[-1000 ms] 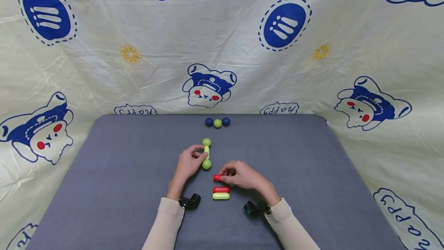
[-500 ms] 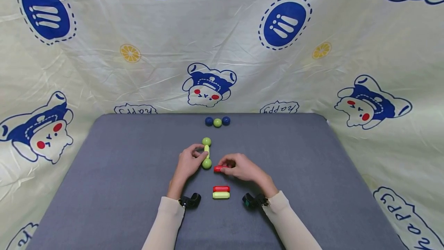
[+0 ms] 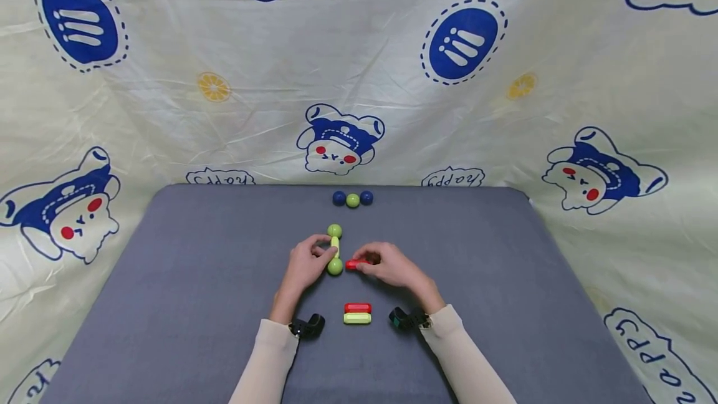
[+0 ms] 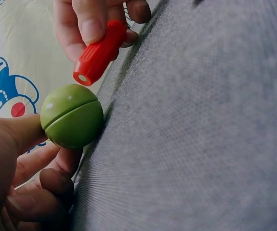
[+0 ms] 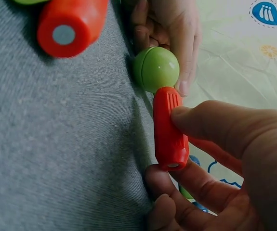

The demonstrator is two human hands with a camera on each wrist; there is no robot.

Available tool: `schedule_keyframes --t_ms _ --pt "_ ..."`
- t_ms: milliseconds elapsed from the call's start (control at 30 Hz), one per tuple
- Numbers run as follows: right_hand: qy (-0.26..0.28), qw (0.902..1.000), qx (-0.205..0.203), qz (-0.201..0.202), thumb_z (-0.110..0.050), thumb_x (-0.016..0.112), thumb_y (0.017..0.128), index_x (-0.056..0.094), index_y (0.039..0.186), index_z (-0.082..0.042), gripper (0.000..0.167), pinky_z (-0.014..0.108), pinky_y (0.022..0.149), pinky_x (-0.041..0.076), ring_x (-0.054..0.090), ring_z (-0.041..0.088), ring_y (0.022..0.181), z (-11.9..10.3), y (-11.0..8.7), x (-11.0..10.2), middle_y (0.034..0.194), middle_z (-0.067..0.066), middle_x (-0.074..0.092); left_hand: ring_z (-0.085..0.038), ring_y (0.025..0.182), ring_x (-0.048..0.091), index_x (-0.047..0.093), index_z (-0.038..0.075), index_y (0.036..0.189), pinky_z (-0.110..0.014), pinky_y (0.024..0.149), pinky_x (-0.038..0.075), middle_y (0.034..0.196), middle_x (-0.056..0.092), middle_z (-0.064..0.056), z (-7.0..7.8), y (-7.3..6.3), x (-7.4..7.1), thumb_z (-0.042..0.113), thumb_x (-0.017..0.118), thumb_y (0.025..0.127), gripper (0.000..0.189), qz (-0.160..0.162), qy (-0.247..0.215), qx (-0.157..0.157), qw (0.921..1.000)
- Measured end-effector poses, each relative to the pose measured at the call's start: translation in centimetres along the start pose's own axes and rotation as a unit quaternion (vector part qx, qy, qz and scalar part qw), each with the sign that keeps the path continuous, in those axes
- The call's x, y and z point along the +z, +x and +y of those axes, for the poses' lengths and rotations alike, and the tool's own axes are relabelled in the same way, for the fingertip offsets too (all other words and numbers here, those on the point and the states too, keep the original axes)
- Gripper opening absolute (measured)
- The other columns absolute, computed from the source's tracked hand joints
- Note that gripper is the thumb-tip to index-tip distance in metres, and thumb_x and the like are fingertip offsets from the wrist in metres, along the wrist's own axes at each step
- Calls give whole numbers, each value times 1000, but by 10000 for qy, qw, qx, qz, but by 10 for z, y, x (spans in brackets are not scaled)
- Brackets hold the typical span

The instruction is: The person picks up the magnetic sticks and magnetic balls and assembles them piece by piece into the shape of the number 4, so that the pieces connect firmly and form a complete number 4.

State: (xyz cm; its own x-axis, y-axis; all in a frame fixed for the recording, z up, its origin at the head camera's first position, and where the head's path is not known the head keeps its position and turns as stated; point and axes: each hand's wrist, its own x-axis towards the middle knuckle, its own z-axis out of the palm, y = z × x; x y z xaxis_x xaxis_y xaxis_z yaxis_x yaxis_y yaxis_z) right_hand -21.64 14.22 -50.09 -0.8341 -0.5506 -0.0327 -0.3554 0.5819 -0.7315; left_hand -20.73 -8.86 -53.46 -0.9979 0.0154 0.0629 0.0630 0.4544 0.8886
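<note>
My left hand (image 3: 306,262) pinches a yellow-green magnetic rod (image 3: 335,246) standing lengthwise between a far green ball (image 3: 335,230) and a near green ball (image 3: 335,267). In the left wrist view the near ball hides that rod. Between thumb and fingers, my right hand (image 3: 391,264) holds a red magnetic rod (image 5: 168,127), fluted, with a pale round magnet in its end. Its far end points at the near green ball, close to its side; in the right wrist view the two overlap.
Toward the front of the grey table (image 3: 224,329), a second red rod (image 3: 358,308) lies alongside a yellow-green rod (image 3: 358,318). At the back edge, a green ball (image 3: 353,201) sits between two dark blue balls (image 3: 339,198). A printed cloth (image 3: 258,129) hangs behind.
My right hand has carried the red rod away from the lying pair, forward to beside the near green ball. My left hand keeps its hold in the same place.
</note>
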Motion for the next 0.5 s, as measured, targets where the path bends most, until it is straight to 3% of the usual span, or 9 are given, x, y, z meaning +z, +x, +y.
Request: schedule_keyframes --t_ms 500 --pt "-13 10000 31 -39 -19 70 99 76 111 -17 14 25 72 49 59 7 79 4 3 4 98 -4 72 -10 61 56 71 7 122 -30 62 45 76 72 -5 2 -3 2 24 75 95 32 -26 -48 62 10000"
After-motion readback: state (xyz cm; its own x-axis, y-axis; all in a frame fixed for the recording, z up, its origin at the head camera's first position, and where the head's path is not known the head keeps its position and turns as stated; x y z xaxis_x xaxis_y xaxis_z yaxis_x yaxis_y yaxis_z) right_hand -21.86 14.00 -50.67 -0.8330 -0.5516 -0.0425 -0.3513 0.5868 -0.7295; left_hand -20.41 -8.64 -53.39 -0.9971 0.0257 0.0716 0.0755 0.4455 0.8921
